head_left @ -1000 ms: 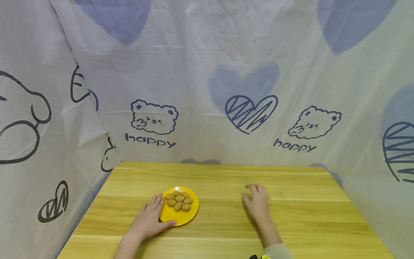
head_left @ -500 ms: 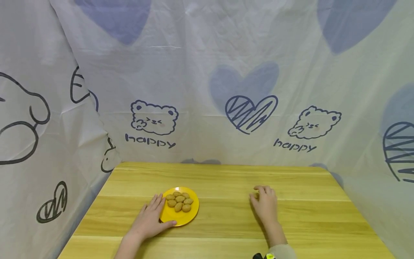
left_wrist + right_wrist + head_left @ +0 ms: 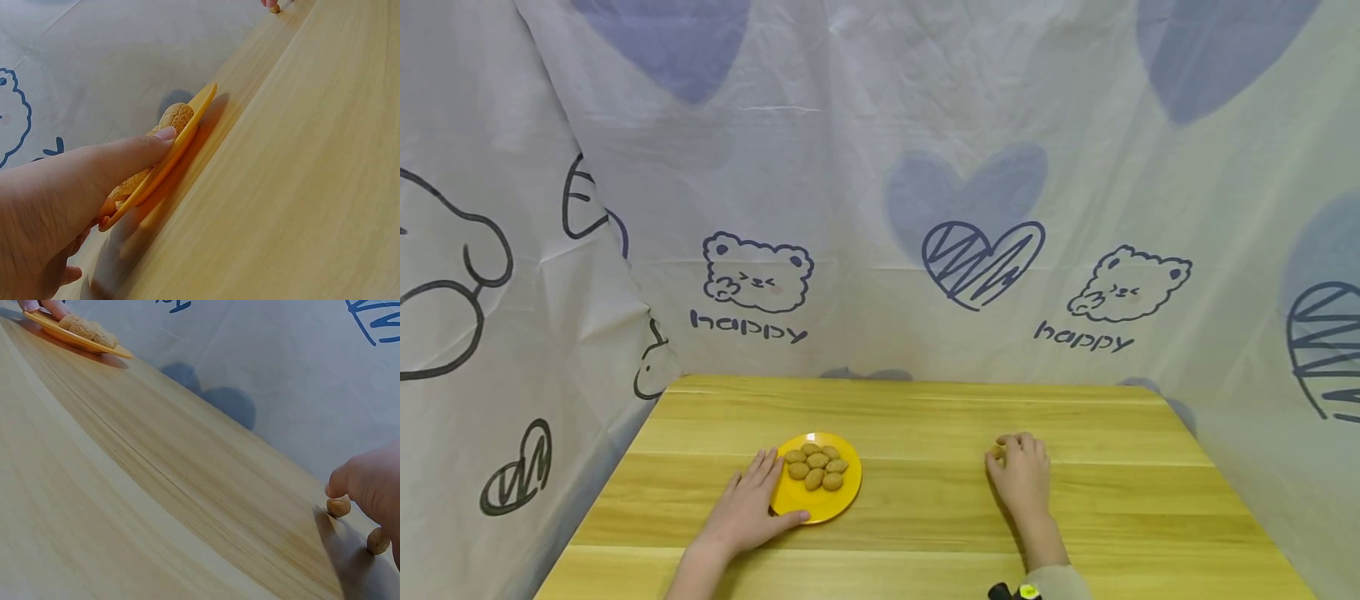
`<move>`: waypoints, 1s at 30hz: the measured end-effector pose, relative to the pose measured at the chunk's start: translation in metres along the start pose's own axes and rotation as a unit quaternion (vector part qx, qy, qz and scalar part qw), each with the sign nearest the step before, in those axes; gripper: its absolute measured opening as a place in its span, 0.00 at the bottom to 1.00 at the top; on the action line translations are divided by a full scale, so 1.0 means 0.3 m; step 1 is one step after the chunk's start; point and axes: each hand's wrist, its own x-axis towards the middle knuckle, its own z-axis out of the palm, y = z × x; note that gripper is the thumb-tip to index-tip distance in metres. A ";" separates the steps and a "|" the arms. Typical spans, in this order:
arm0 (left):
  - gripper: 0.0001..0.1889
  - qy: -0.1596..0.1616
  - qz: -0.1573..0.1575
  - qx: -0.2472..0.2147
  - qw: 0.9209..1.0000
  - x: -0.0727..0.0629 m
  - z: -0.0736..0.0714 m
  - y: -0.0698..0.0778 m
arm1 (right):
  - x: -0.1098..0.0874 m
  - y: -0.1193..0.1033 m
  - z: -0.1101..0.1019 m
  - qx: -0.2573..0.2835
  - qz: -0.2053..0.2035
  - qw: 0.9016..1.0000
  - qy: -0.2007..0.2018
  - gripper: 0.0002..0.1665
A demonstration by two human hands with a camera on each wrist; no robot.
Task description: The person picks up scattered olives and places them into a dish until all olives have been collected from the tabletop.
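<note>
My left hand lies against the left side of a yellow plate, fingers straight and spread, thumb along the near rim. Several walnuts sit together on that plate. Over on the right, my right hand is low at the table with curled fingers. A walnut shows between its thumb and forefinger; the right wrist view has this walnut at the fingertips, resting on the wood. Another walnut lies under the same hand, hidden in the head view.
The light wooden table carries the plate and the loose walnuts. Pale printed cloth with hearts and bear drawings hangs behind the table and along both sides. A dark device with a yellow mark sits at the right wrist.
My right hand has shifted right across the table, and a walnut now shows between its thumb and forefinger. The yellow spot formerly right of that hand is covered. The left hand and plate stay put.
</note>
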 end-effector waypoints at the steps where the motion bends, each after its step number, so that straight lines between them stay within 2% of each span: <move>1: 0.56 0.000 0.000 0.000 1.000 0.000 0.000 0.000 | -0.001 0.001 0.001 -0.002 -0.001 1.000 0.000 0.18; 11: 0.56 0.000 -0.001 0.000 1.000 -0.002 -0.008 0.006 | -0.004 0.015 0.016 -0.015 -0.006 1.000 0.010 0.17; 30: 0.56 -0.004 -0.005 -0.001 1.000 0.004 0.001 -0.003 | -0.002 0.023 0.016 -0.027 0.008 0.999 -0.016 0.17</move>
